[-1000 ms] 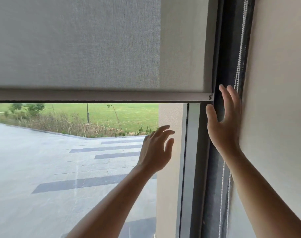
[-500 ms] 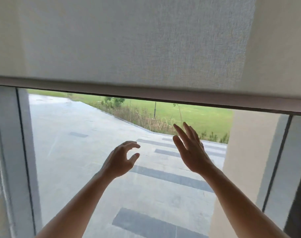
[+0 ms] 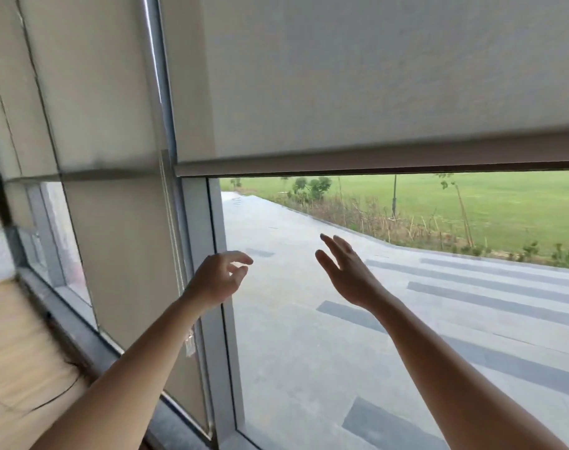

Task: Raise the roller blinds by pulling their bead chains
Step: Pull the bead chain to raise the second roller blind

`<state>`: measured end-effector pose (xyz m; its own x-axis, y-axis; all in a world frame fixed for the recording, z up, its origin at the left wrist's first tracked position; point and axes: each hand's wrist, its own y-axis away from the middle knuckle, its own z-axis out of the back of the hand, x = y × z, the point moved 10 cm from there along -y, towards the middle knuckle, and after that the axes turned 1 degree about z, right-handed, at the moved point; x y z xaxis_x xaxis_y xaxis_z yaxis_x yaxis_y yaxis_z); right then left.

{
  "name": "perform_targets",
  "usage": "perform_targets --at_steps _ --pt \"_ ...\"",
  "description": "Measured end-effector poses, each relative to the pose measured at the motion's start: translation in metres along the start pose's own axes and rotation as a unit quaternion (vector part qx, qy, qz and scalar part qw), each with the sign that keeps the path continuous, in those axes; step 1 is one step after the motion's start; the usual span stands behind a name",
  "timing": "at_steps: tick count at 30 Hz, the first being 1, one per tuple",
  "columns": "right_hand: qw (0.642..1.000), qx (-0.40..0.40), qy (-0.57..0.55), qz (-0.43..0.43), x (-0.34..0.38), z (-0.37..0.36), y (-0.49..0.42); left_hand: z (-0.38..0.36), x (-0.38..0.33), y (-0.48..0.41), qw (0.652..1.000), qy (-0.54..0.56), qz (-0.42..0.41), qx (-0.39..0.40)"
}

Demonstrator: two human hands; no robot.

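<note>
A: At the mullion, view has swung left off the right-edge chain. Left hand (image 3: 216, 280) now near the bead chain (image 3: 171, 222), fingers curled, gripping nothing. Right hand (image 3: 345, 271) open, empty, in front of the glass.
B: Blind state?
A: Right blind (image 3: 374, 92) part-raised; left blind (image 3: 91, 92) about level. Looks like left chain's next.

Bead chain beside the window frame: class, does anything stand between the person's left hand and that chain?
Nothing visible does. The bead chain hangs in the open along the window frame, just left of the left hand, which is empty with curled fingers. The right hand is open and further right, away from that path.
</note>
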<state>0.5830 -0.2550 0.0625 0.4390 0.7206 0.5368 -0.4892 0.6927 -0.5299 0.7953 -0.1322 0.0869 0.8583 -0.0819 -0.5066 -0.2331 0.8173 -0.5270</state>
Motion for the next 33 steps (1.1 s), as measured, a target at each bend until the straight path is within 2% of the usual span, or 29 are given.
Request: perform_targets --at_steps 5,17,27,30,33 --pt "0.998 0.036 -0.042 0.01 0.034 -0.103 -0.063 0.047 0.096 -0.026 0.999 -0.021 0.029 -0.03" --pt "0.991 0.074 -0.078 0.085 0.088 -0.274 -0.261 0.079 0.292 -0.142 0.994 -0.023 0.091 -0.056" --pt "0.985 0.086 -0.074 0.133 0.119 -0.36 -0.389 0.096 0.407 -0.259 0.985 -0.005 0.119 -0.124" --pt "0.985 0.075 -0.067 0.138 0.119 -0.367 -0.407 0.101 0.425 -0.285 0.975 0.06 0.114 -0.182" --pt "0.988 0.059 -0.058 0.133 0.119 -0.369 -0.418 0.096 0.436 -0.31 0.96 0.167 0.113 -0.192"
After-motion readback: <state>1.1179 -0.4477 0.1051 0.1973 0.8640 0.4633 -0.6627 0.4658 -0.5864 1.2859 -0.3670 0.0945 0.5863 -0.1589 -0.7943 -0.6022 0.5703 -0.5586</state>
